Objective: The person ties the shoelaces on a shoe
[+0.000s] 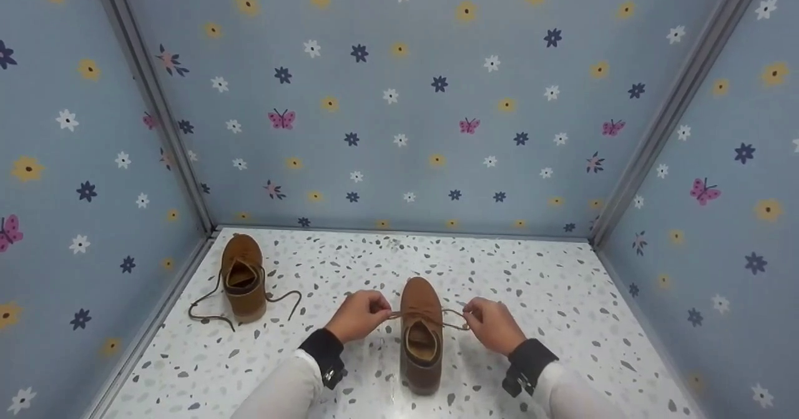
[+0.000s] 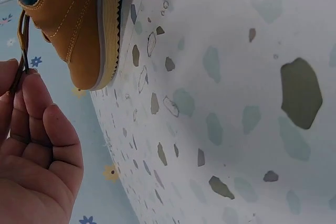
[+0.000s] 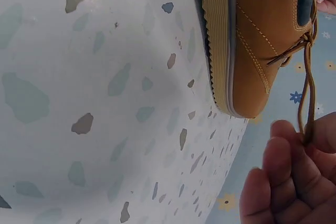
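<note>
A tan leather shoe (image 1: 422, 369) stands upright in the middle of the speckled surface, its toe pointing away. My left hand (image 1: 360, 315) pinches a shoelace (image 2: 23, 35) on the shoe's left side. On its right side my right hand (image 1: 494, 325) pinches a loop of lace (image 3: 310, 90), which is stretched out from the shoe. The right wrist view shows the laces crossing in a knot (image 3: 306, 39) over the shoe's tongue. Both hands are apart from the shoe's body, one at each side.
A matching shoe (image 1: 248, 297) stands at the back left, its laces (image 1: 209, 316) hanging loose on both sides. The white speckled tabletop (image 1: 530, 275) is bounded by blue flowered panels (image 1: 399, 113) at the back, left and right, with grey metal posts (image 1: 677, 107) at the corners.
</note>
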`<state>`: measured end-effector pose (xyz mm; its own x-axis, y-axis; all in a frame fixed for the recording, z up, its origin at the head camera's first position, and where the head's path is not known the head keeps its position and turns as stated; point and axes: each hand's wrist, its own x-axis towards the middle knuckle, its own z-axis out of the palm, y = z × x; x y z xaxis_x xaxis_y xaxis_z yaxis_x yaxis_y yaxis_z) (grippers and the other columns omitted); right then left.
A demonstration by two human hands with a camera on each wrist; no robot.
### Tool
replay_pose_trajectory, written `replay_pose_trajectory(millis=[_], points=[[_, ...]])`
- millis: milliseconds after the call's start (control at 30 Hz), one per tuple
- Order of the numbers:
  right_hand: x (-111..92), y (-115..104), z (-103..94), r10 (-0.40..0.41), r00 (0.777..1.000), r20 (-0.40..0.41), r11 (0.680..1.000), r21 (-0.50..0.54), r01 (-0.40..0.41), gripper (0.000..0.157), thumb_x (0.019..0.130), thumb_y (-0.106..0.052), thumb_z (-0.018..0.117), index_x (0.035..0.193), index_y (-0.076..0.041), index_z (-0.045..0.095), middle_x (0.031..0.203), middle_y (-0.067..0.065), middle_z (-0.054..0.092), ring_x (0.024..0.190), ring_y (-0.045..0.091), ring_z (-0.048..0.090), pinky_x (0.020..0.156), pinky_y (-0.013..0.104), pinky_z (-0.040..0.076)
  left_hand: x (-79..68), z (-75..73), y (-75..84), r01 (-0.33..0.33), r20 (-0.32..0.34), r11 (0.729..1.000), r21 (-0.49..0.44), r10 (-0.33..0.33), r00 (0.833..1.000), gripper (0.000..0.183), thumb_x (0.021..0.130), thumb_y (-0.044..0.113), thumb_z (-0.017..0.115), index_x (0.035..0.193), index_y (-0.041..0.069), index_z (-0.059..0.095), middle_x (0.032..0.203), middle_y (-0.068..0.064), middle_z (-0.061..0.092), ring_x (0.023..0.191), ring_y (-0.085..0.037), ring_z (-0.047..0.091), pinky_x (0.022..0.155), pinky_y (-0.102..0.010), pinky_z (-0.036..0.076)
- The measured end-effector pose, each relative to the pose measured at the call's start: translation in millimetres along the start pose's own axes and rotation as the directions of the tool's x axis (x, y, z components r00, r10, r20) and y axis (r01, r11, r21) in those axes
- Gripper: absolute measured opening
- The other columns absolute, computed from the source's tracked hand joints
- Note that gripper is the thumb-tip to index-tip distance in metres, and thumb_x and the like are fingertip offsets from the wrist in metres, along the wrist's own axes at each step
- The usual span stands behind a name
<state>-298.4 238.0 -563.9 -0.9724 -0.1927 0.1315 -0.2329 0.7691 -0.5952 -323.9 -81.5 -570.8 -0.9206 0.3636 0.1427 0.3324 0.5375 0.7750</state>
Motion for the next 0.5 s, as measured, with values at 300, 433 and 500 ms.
replay_pose_trajectory(millis=[300, 433, 500], points=[[-3.6, -15.0, -6.4, -0.106, 0.994, -0.042, 0.993, -0.053, 0.103, 0.006, 0.098, -0.012, 0.07, 0.093, -0.014, 0.073, 0.085, -0.004, 0.073, 0.072, 0.005, 0.059, 0.065, 0.024, 0.051, -5.1, -8.2, 17.0, -0.079, 0.024, 0.989, 0.123, 0.077, 0.997, 0.006, 0.096, 0.018, 0.076, 0.095, 0.012, 0.074, 0.087, 0.0, 0.072, 0.075, -0.008, 0.062, 0.069, -0.027, 0.052], [-7.3, -24.3, -7.9, -0.165, 0.985, -0.052, 0.984, -0.072, 0.161, 0.008, 0.095, -0.009, 0.072, 0.092, -0.017, 0.073, 0.086, -0.005, 0.069, 0.073, 0.003, 0.058, 0.066, 0.022, 0.05, -8.7, -9.5, 21.9, -0.143, 0.027, 0.975, 0.171, 0.14, 0.99, 0.012, 0.096, 0.018, 0.075, 0.103, 0.008, 0.074, 0.095, -0.006, 0.07, 0.081, -0.012, 0.064, 0.071, -0.026, 0.052], [-10.0, -28.5, -8.3, -0.19, 0.981, -0.03, 0.98, -0.058, 0.188, 0.007, 0.095, -0.009, 0.072, 0.093, -0.016, 0.074, 0.085, -0.006, 0.068, 0.073, 0.002, 0.057, 0.066, 0.022, 0.05, -10.8, -10.1, 24.1, -0.169, 0.038, 0.97, 0.175, 0.165, 0.986, 0.013, 0.096, 0.017, 0.075, 0.104, 0.007, 0.074, 0.096, -0.007, 0.069, 0.082, -0.013, 0.063, 0.071, -0.025, 0.052]])
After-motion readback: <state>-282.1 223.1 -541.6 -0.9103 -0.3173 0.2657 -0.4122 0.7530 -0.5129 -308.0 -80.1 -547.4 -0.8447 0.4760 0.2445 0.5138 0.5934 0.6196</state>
